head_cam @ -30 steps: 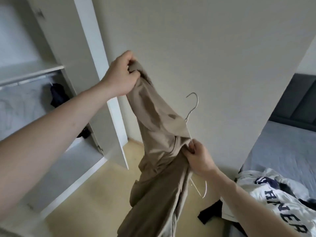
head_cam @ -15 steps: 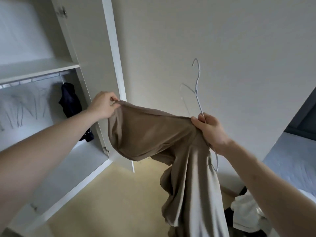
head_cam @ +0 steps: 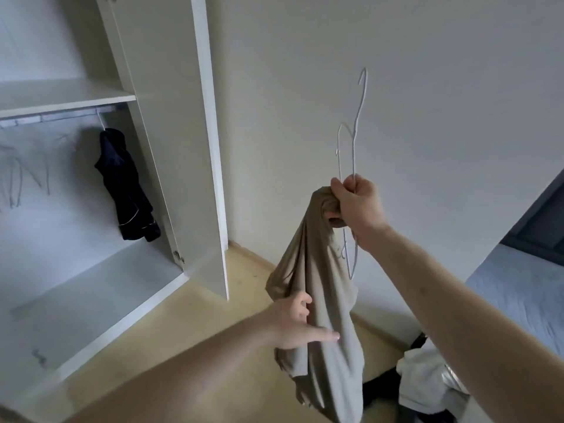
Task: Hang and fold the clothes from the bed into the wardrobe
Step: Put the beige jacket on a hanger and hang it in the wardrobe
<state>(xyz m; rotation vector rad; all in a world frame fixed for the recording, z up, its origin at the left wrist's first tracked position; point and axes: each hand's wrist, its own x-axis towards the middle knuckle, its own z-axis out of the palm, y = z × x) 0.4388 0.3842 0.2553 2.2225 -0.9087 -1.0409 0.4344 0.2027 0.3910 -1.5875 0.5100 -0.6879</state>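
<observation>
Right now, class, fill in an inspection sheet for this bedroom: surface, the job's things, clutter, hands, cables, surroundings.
Surface: wardrobe floor, bare where it shows.
Job's things: beige garment bunched and hanging from the right hand; wire hanger in the same hand, hook up; dark garment hanging on the rail.
Clutter: white clothes at lower right, beside the bed.
Hands: right hand grips garment and hanger; left hand touches the cloth lower down, fingers loose.
Cables: nothing seen.
Surroundings: open wardrobe door, plain wall, wooden floor.
</observation>
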